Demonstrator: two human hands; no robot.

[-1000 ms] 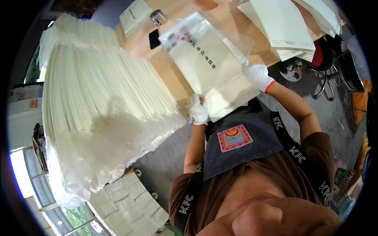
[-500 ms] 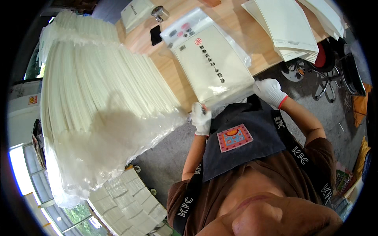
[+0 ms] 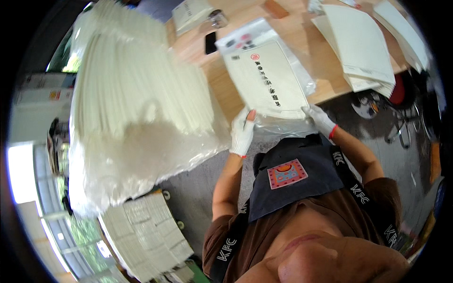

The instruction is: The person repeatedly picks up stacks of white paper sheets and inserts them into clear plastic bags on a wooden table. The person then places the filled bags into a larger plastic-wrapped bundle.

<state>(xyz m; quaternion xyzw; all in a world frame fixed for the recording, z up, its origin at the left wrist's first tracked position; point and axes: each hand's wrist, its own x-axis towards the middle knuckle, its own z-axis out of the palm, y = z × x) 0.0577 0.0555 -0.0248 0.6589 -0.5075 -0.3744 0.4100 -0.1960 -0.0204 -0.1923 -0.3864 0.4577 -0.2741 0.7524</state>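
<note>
A cream paper envelope (image 3: 269, 82) with dark printing and a red round mark lies at the table's near edge, the top one of what looks like a stack. Under and around it is a clear plastic bag (image 3: 304, 78), whose loose near end hangs toward my apron. My left hand (image 3: 242, 132), in a white glove with a bare thumb tip, grips the near left corner. On the near right corner, my gloved right hand (image 3: 320, 120) is closed, thumb on top. The fingers beneath are hidden.
A tall plastic-wrapped pile of cream paper (image 3: 141, 89) stands at my left. The wooden table (image 3: 222, 85) also carries a phone (image 3: 211, 43), a metal cup (image 3: 218, 19), a brown block (image 3: 275, 8) and fanned paper stacks (image 3: 361, 45). Below left is a loaded wheeled cart (image 3: 148, 233).
Both hands have moved from the bag's near end onto the envelope's near corners. More loose plastic now shows on my side. The whole view has shifted, moving the scene rightward.
</note>
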